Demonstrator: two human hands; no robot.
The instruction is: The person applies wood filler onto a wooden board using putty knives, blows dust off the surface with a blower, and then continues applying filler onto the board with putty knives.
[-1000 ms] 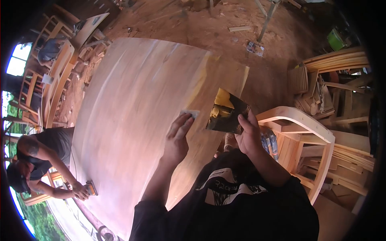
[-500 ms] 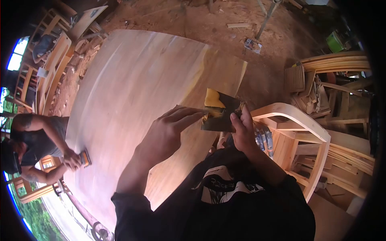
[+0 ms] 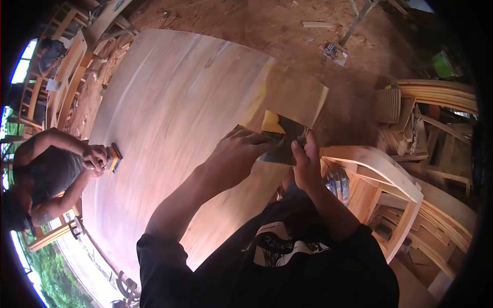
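Note:
In my right hand (image 3: 308,167) is a dark flat plate (image 3: 292,134), the thumb on top and the fingers at its right edge. A thick lump of yellow paste (image 3: 271,122) sits on the plate's upper left part. My left hand (image 3: 236,156) is at the plate's left side, its fingers pressed together and pointing right. Whatever those fingers hold is mostly hidden beneath them. Both hands are above the near right part of a large wooden panel (image 3: 169,108), which has a yellowish smeared band (image 3: 261,92) toward its right end.
At the left, a co-worker presses an orange and black sander (image 3: 114,157) on the panel's edge. A wooden chair frame (image 3: 367,156) stands close on my right. Wood strips (image 3: 436,90) are piled behind it. Another person (image 3: 51,55) is at the far left.
My left hand has shifted onto the plate's left side, covering more of it. The co-worker's sander has moved farther up along the panel's left edge. The view has shifted slightly.

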